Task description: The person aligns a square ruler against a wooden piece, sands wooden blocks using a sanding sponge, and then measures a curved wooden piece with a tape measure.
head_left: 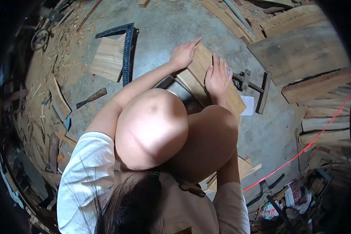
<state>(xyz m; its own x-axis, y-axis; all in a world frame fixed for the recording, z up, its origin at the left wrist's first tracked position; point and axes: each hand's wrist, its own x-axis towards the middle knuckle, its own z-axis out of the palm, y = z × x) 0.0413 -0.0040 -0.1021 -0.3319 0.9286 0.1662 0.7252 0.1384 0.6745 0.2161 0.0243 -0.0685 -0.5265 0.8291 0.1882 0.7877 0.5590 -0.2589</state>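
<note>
A pale wooden board lies slantwise in front of my knees. My left hand rests along its far left edge, fingers stretched out. On the board's top face my right hand lies flat with its fingers extended; a small blue spot shows beside one finger. Under the board's near side is another wooden piece, partly hidden by my knees. Just right of the board sit a metal bar clamp-like tool and a white piece of paper or card.
A chisel with a wooden handle lies on the concrete floor at left. Beyond it, a dark framing square touches a flat wood piece. Large planks stand at right. A red cord crosses the lower right.
</note>
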